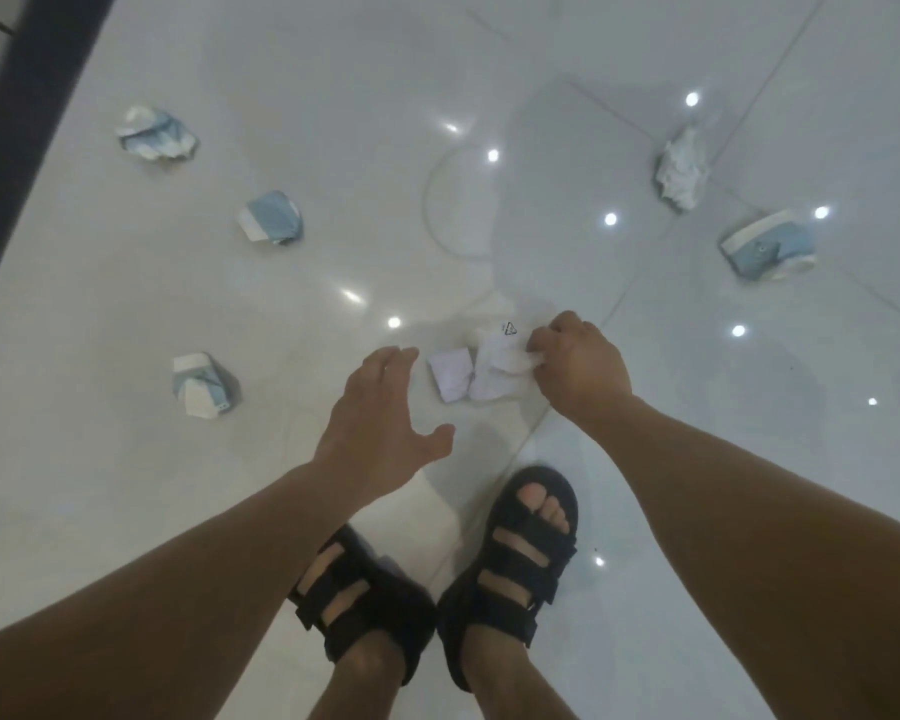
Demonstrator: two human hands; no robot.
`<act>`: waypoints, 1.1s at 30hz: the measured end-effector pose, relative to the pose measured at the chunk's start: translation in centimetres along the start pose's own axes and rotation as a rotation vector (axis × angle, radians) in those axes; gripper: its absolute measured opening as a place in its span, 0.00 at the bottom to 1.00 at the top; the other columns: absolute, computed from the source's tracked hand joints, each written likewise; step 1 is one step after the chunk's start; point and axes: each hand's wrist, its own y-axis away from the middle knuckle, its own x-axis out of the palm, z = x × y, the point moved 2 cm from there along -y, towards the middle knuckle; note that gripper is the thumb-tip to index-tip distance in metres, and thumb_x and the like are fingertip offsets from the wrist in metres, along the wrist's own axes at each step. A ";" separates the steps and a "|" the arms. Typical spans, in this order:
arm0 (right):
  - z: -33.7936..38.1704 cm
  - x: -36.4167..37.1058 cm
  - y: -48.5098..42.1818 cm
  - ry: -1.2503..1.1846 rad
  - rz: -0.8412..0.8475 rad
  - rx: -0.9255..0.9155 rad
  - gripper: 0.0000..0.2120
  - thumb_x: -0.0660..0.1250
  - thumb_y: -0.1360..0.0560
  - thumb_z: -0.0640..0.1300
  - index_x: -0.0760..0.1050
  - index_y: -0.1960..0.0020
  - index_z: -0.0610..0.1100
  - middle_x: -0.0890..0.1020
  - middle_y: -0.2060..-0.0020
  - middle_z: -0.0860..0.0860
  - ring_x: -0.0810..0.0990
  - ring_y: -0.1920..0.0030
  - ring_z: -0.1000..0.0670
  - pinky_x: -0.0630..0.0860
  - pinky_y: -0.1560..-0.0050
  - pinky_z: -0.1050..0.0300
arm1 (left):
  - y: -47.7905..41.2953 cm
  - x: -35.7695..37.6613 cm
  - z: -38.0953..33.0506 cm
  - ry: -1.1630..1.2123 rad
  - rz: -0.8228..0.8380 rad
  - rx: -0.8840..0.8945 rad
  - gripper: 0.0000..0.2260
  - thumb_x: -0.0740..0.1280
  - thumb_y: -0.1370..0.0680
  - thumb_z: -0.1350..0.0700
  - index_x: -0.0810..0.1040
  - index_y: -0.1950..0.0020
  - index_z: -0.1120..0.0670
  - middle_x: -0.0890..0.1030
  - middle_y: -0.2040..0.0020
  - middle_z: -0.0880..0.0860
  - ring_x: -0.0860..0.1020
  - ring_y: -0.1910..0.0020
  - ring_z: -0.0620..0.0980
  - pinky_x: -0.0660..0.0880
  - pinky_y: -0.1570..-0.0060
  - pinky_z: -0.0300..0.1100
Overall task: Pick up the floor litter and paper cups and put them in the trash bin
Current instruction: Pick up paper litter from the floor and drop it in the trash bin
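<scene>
The right hand (578, 368) pinches just one edge of the crumpled white paper (497, 366), which trails left of the grip toward the spread, empty left hand (380, 423), so it could slip free or tear when lifted.

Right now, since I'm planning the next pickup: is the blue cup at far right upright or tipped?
Tipped: the blue cup lies on its side, flattened, on the floor.

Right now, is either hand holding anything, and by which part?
The right hand pinches the crumpled white paper by the edge on that hand's side; the left hand holds nothing.
</scene>
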 end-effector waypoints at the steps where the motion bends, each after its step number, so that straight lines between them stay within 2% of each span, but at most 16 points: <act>1: 0.1 -0.7 0.2 -0.066 -0.028 0.035 0.16 0.61 0.24 0.37 0.77 0.38 0.43 0.73 0.44 0.44 0.74 0.47 0.42 0.72 0.56 0.53 | 0.2 -0.4 -0.4 -0.001 0.004 0.009 0.43 0.72 0.30 0.40 0.53 0.23 0.50 0.56 0.24 0.49 0.56 0.26 0.50 0.63 0.30 0.50; 3: 0.4 -2.6 1.1 -0.151 -0.074 0.066 0.14 0.62 0.24 0.37 0.78 0.40 0.43 0.75 0.46 0.44 0.76 0.49 0.42 0.70 0.56 0.55 | 0.7 -1.8 -1.7 0.008 -0.006 0.057 0.45 0.74 0.32 0.41 0.52 0.23 0.49 0.55 0.24 0.49 0.56 0.25 0.50 0.63 0.30 0.51; 6: 2.3 -6.0 2.8 -0.256 -0.080 0.004 0.13 0.63 0.25 0.38 0.80 0.42 0.45 0.77 0.47 0.47 0.78 0.50 0.44 0.71 0.54 0.57 | 1.6 -4.4 -4.7 -0.009 -0.055 0.211 0.51 0.76 0.35 0.41 0.48 0.22 0.47 0.52 0.24 0.48 0.56 0.26 0.51 0.66 0.31 0.51; 9: 5.8 -9.6 4.5 -0.497 -0.057 -0.108 0.11 0.69 0.25 0.42 0.81 0.44 0.45 0.80 0.50 0.49 0.78 0.53 0.49 0.72 0.54 0.62 | 2.6 -6.4 -7.4 -0.057 -0.061 0.330 0.53 0.76 0.35 0.40 0.42 0.23 0.42 0.43 0.23 0.42 0.53 0.24 0.50 0.68 0.32 0.50; 11: 8.1 -11.4 5.4 -0.711 0.007 -0.082 0.10 0.73 0.27 0.46 0.80 0.46 0.46 0.80 0.54 0.53 0.78 0.56 0.54 0.73 0.57 0.69 | 3.1 -7.3 -8.1 -0.020 -0.070 0.347 0.53 0.77 0.35 0.42 0.44 0.23 0.42 0.42 0.23 0.42 0.53 0.24 0.50 0.69 0.33 0.51; 14: 10.4 -12.8 6.4 -1.201 0.148 0.117 0.10 0.74 0.29 0.39 0.78 0.50 0.42 0.81 0.56 0.48 0.81 0.57 0.51 0.79 0.59 0.60 | 3.7 -8.5 -7.3 0.089 -0.058 0.291 0.50 0.78 0.35 0.46 0.51 0.22 0.45 0.49 0.23 0.45 0.59 0.26 0.51 0.70 0.34 0.50; 16: 11.6 -12.6 6.8 -1.516 0.297 0.237 0.08 0.68 0.28 0.32 0.78 0.50 0.40 0.81 0.56 0.44 0.82 0.56 0.46 0.80 0.59 0.54 | 4.0 -9.0 -6.0 0.196 -0.055 0.275 0.44 0.79 0.34 0.51 0.58 0.24 0.50 0.60 0.27 0.51 0.67 0.31 0.52 0.72 0.36 0.50; 18: 12.4 -11.9 7.0 -1.655 0.442 0.264 0.10 0.63 0.28 0.33 0.80 0.50 0.40 0.83 0.54 0.44 0.82 0.52 0.44 0.80 0.52 0.48 | 4.1 -9.0 -4.4 0.307 -0.050 0.237 0.37 0.78 0.32 0.56 0.63 0.28 0.53 0.68 0.33 0.54 0.71 0.37 0.50 0.72 0.38 0.42; 19: 12.6 -11.4 7.0 -1.638 0.491 0.240 0.11 0.63 0.30 0.37 0.81 0.51 0.42 0.84 0.53 0.46 0.82 0.49 0.44 0.77 0.46 0.44 | 4.0 -8.9 -3.6 0.330 -0.047 0.191 0.34 0.77 0.31 0.58 0.65 0.29 0.53 0.71 0.36 0.53 0.72 0.39 0.49 0.71 0.40 0.37; 21: 12.5 -10.3 6.7 -1.542 0.499 0.181 0.13 0.65 0.33 0.42 0.84 0.52 0.46 0.85 0.52 0.50 0.83 0.48 0.48 0.73 0.40 0.46 | 3.8 -8.7 -1.7 0.307 -0.049 0.096 0.25 0.73 0.27 0.59 0.70 0.33 0.55 0.74 0.43 0.51 0.75 0.43 0.50 0.69 0.43 0.36; 23: 11.7 -8.9 5.9 -1.408 0.367 0.145 0.09 0.65 0.29 0.42 0.84 0.54 0.46 0.86 0.56 0.51 0.84 0.53 0.52 0.75 0.46 0.56 | 3.6 -8.1 0.0 0.255 -0.055 0.059 0.16 0.70 0.25 0.59 0.73 0.38 0.54 0.77 0.47 0.51 0.77 0.47 0.51 0.72 0.46 0.38; 25: 10.0 -6.9 4.6 -0.989 0.136 0.151 0.08 0.66 0.26 0.45 0.82 0.49 0.49 0.84 0.54 0.56 0.82 0.53 0.55 0.74 0.51 0.65 | 3.4 -7.5 1.6 0.222 -0.071 0.015 0.10 0.68 0.24 0.57 0.75 0.44 0.53 0.77 0.51 0.51 0.77 0.52 0.49 0.71 0.56 0.35; 27: 8.6 -4.8 3.1 -0.509 0.015 0.090 0.17 0.67 0.25 0.49 0.75 0.36 0.52 0.78 0.42 0.55 0.76 0.43 0.53 0.73 0.46 0.60 | 3.1 -6.6 3.2 0.155 -0.080 -0.013 0.09 0.67 0.23 0.56 0.74 0.44 0.53 0.76 0.51 0.50 0.76 0.54 0.48 0.66 0.62 0.33; 29: 7.9 -2.4 1.8 -0.222 0.048 0.002 0.28 0.67 0.25 0.52 0.65 0.28 0.54 0.69 0.32 0.51 0.70 0.35 0.48 0.72 0.44 0.52 | 2.7 -5.5 4.6 0.109 -0.081 -0.014 0.10 0.67 0.23 0.54 0.74 0.43 0.53 0.76 0.50 0.50 0.75 0.55 0.48 0.64 0.64 0.30; 31: 7.9 -0.2 0.6 -0.036 0.093 -0.064 0.34 0.69 0.26 0.53 0.58 0.25 0.55 0.63 0.29 0.49 0.67 0.34 0.45 0.74 0.47 0.50 | 2.4 -4.4 5.9 0.111 -0.078 -0.016 0.10 0.66 0.23 0.53 0.74 0.43 0.53 0.75 0.51 0.50 0.75 0.55 0.47 0.63 0.64 0.28; 33: 8.2 1.6 -0.1 0.082 0.095 -0.110 0.35 0.70 0.27 0.52 0.57 0.25 0.54 0.62 0.30 0.48 0.67 0.36 0.44 0.75 0.52 0.50 | 2.1 -3.2 7.3 0.111 -0.080 -0.026 0.10 0.66 0.24 0.53 0.73 0.44 0.53 0.75 0.52 0.50 0.75 0.56 0.47 0.63 0.64 0.29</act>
